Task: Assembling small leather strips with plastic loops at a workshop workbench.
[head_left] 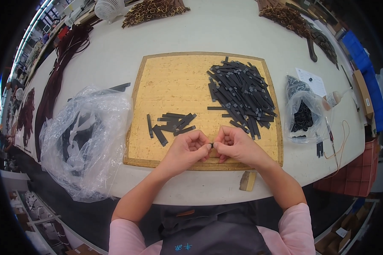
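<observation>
Left and beyond the grip lies a small loose group of black strips point(185, 121). At the grip, the left hand point(187, 146) and the right hand point(234, 144) meet with thumb and forefinger pressed together, both pinching one small black piece point(212, 145); its far end is hidden by the fingers. Right and beyond the grip lies a large heap of black strips point(238, 87). Progress, by judgement: one piece is in work. If the small group is the finished side, the greater share is left; the view does not confirm which group is finished.

Work surface: a tan board point(170, 76) with worn brown edges, under the grip and on a white table point(221, 34).

Surroundings, left to right: dark red straps point(49, 97), far left of the grip; a clear plastic bag point(115, 110) with dark contents, left of the grip; a white basket point(108, 9), far beyond it to the left; a yellow-and-dark block point(250, 181), near and right; a bag of black rings point(303, 114), right; a bottle point(335, 98), just beside that bag; a red crate point(349, 170), lower right; a blue bin point(361, 55), far right.
</observation>
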Demonstrator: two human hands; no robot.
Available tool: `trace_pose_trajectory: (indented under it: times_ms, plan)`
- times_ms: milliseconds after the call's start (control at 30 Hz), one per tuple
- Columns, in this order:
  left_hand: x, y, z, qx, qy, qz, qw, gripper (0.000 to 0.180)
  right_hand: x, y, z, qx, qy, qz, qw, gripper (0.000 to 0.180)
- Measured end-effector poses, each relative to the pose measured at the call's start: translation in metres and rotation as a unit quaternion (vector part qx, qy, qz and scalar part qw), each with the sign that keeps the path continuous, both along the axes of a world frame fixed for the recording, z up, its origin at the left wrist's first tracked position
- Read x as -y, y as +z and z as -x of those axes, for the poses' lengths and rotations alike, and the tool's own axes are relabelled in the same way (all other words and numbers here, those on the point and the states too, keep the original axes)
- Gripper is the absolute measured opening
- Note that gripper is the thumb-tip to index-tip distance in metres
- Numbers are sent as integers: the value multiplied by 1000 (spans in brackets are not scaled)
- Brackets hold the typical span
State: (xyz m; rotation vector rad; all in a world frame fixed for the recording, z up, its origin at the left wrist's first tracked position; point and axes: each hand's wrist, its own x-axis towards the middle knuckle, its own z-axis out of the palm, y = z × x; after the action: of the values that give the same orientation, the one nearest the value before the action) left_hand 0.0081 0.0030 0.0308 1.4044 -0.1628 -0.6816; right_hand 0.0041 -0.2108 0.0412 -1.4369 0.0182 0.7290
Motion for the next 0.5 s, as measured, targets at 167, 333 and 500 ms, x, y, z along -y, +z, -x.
trace_pose_trajectory:
  times_ms: [167,333,500]
  plan:
    - [-1,9,5,82,-18,-56,995,8,3,-8,15,101,-18,-5,995,15]
    - [-2,24,10,287,-18,-114,951,9,0,10,23,207,-14,84,975,12]
    - [-1,25,11,328,-21,-132,935,10,-1,10,27,305,-28,132,943,13]
